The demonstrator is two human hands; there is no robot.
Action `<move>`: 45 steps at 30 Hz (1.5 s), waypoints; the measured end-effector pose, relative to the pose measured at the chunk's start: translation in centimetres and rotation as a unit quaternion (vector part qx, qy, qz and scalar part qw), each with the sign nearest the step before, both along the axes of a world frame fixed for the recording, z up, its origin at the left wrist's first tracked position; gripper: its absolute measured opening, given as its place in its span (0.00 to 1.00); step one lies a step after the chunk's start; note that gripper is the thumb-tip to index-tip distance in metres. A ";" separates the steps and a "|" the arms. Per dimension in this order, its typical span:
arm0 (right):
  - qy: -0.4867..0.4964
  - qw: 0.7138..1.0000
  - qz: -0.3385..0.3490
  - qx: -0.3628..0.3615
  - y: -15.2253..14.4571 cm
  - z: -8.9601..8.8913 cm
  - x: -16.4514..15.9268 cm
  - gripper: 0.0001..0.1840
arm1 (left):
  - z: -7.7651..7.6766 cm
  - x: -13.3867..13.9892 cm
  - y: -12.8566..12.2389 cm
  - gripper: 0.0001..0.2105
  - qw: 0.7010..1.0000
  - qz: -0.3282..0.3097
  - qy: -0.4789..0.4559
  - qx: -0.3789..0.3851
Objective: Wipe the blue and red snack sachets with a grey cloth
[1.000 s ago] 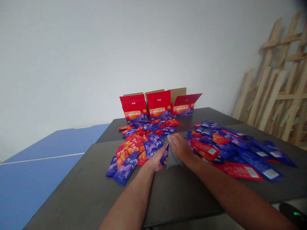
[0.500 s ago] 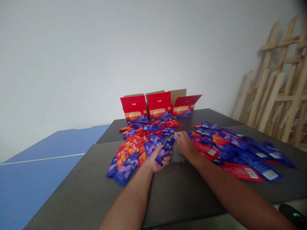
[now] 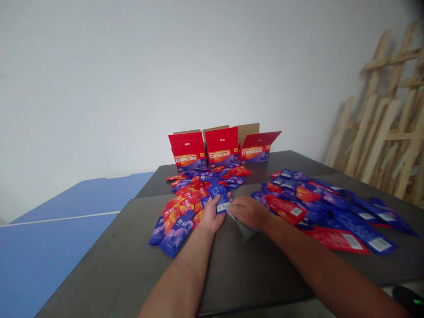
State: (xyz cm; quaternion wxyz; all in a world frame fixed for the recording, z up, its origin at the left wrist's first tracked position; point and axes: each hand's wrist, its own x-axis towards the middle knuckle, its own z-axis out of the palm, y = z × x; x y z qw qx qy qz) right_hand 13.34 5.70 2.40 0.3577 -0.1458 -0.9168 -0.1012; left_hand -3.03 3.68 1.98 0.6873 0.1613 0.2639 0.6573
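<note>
My left hand [image 3: 212,215] is closed on a blue sachet [image 3: 218,197], whose back with a white barcode label faces me. Beside it, my right hand [image 3: 247,212] pinches a grey cloth [image 3: 244,228] that hangs down from the fingers, its upper end close to the sachet's lower corner. Whether cloth and sachet touch I cannot tell. Left of my hands, red sachets [image 3: 187,204] and blue sachets [image 3: 176,234] lie overlapping, fronts up. To the right spreads a heap of red and blue sachets [image 3: 314,201], several showing barcodes.
Three open red and blue cartons [image 3: 188,157] stand in a row at the back of the dark table [image 3: 122,260]. A blue table with a white line [image 3: 86,198] adjoins on the left. Wooden easels [image 3: 380,128] lean against the wall at right. A black object [image 3: 406,298] lies at lower right.
The sachet in my left hand has turned from its printed front to its barcode side. My right hand, with the cloth, has shifted slightly left and down. The view has moved a little.
</note>
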 end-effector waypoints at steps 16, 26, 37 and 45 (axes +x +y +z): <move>-0.034 0.995 -0.057 -0.078 0.9 -0.4 0.2 0.10 | -0.6 1.4 -1.2 0.17 0.988 -0.094 0.119 0.014; 0.116 0.971 -0.169 -0.120 1.9 -0.6 0.7 0.13 | -0.6 1.5 -1.5 0.16 0.970 -0.181 0.160 0.013; 0.225 0.926 -0.255 -0.162 3.4 -0.8 1.7 0.11 | 0.1 1.4 -1.4 0.19 0.985 -0.164 0.051 0.002; 0.060 0.996 -0.059 -0.040 -0.6 -0.6 -0.8 0.13 | 0.5 0.4 -1.0 0.22 0.984 -0.174 -0.004 -0.021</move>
